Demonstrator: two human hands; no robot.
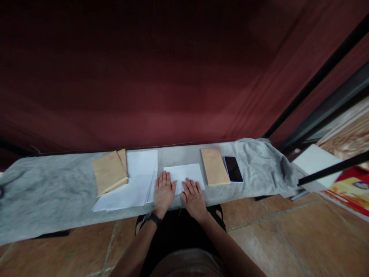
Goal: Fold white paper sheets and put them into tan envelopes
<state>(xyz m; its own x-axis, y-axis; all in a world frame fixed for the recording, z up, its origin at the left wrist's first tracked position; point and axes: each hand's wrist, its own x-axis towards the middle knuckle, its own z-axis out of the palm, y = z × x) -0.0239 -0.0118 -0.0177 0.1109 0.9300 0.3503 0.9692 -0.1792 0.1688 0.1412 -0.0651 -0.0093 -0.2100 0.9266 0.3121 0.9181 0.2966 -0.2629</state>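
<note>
Stretching across the lower frame, a grey cloth (57, 192) is carrying everything. Loose white sheets (138, 181) are lying left of center, with tan envelopes (108, 171) overlapping them. The smaller white paper (183, 173) is sitting just below center, a tan packet (215, 167) resting to its right. The left hand (165, 193) and right hand (194, 200) are lying flat on that paper, fingers outstretched, grasping nothing. A phone (233, 169) is sitting lower right, beside the packet.

A phone (233, 169) lies screen up on rumpled grey cloth (60, 192), with a dark red backdrop (161, 84) behind and brown floor tiles (259, 231) below.
</note>
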